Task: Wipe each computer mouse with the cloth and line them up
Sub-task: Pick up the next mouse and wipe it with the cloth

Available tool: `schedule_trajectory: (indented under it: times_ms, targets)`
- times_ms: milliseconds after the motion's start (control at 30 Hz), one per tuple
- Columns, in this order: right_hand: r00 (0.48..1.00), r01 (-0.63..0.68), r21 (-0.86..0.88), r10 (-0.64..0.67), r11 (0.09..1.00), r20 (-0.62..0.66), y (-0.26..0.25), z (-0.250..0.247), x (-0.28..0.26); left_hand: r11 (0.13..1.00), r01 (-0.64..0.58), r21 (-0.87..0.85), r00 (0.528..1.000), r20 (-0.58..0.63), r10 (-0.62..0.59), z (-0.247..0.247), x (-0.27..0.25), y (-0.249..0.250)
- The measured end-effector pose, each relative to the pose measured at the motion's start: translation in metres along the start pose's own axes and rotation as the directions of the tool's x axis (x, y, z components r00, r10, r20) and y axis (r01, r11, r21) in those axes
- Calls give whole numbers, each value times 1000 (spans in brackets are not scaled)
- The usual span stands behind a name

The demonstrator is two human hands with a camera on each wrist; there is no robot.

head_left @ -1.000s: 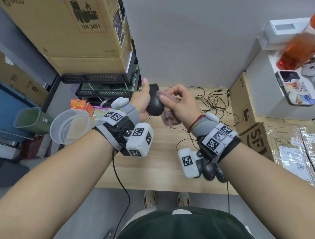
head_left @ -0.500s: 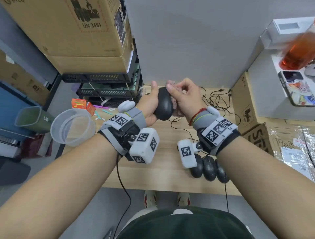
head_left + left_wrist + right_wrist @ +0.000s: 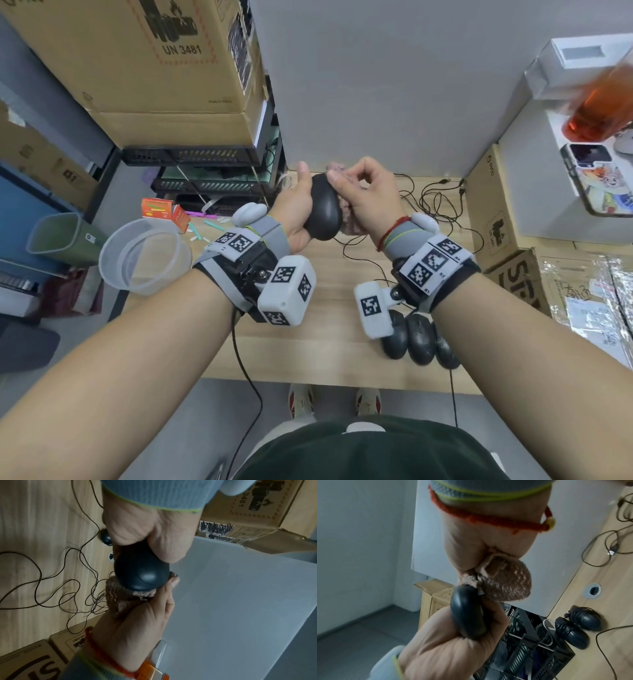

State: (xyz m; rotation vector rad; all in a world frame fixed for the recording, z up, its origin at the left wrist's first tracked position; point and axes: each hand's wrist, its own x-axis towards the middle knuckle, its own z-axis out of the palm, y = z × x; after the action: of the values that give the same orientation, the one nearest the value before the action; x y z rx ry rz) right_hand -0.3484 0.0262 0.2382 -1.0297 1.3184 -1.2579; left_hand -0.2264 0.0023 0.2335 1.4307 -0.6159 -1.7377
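My left hand (image 3: 301,205) grips a black computer mouse (image 3: 322,209) from below and holds it upright above the wooden table (image 3: 308,353). My right hand (image 3: 363,192) pinches a pinkish-brown cloth (image 3: 346,221) against the mouse's far side and top. In the left wrist view the cloth (image 3: 120,593) wraps under the mouse (image 3: 140,573). In the right wrist view the cloth (image 3: 505,580) bulges above the mouse (image 3: 467,615). Three black mice (image 3: 419,339) lie side by side at the table's near right edge. Two more mice (image 3: 585,618) lie near the table's far left corner.
Tangled black cables (image 3: 431,205) spread over the back of the table. Cardboard boxes (image 3: 496,219) stand at the right, with a phone (image 3: 599,178) and an orange bottle (image 3: 603,106) above them. A clear plastic tub (image 3: 144,255) and green bin (image 3: 58,240) sit left.
My right hand has slid the cloth from the mouse's near side up over its top and far side. My left hand has tilted the mouse, so more of its back shows.
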Motion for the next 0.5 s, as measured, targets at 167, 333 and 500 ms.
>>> schedule_trajectory:
  times_ms: [167,333,500]
  targets:
    - [975,21,-88,0,996,223,12,2,-11,999,-4,-43,994,-110,0,-18,12,6]
    - [979,29,-129,-1,991,206,14,-11,-3,996,86,25,992,94,-88,-23,8,3]
    - [993,42,-155,-24,987,116,17,-16,11,982,136,133,983,104,-150,-22,7,-2]
